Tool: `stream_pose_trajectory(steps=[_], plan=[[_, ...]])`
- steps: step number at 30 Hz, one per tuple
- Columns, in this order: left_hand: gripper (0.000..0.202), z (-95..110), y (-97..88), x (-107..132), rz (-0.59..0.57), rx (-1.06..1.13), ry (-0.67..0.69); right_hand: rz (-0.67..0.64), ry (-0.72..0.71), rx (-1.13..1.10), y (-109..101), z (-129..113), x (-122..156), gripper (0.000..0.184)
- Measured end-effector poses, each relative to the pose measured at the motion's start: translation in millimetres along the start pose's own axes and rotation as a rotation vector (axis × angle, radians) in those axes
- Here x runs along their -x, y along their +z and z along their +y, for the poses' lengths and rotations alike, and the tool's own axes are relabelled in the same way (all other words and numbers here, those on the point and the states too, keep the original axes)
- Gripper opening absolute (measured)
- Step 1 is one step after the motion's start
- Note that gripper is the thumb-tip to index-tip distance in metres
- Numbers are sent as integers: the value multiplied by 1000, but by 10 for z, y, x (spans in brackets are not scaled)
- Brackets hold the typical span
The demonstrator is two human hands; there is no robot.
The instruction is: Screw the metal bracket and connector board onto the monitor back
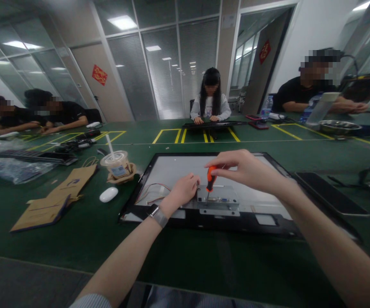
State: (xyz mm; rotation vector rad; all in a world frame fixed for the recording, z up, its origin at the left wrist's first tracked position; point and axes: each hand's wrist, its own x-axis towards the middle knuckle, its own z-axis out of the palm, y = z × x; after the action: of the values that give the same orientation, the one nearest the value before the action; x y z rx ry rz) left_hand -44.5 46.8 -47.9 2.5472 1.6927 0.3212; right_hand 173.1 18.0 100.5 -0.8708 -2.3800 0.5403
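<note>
My right hand (242, 169) grips an orange-and-black screwdriver (210, 177) by its handle, fingertips round the top. The shaft points down at a silver metal bracket (217, 205) with connector ports, including a blue one, along its front. With fingers curled, my left hand (185, 188) is at the bracket's left edge; its fingertips are partly hidden. The bracket sits on the pale back of a flat monitor panel (162, 169) with a black frame, lying on the table. Thin coloured wires (154, 192) run over the panel left of my hand.
The green table (85, 239) holds a lidded drink cup (117, 164), a white oval case (108, 194) and brown paper bags (54, 199) on the left. A dark phone-like slab (332, 193) lies right of the panel. Several people sit around; one opposite (210, 102) handles another panel.
</note>
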Motion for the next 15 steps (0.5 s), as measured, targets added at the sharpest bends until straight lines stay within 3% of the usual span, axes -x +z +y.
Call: stream_pose_trajectory(steps=[15], plan=[[23, -6, -1, -3, -1, 6, 1, 17, -18, 26, 9, 25, 17, 22]])
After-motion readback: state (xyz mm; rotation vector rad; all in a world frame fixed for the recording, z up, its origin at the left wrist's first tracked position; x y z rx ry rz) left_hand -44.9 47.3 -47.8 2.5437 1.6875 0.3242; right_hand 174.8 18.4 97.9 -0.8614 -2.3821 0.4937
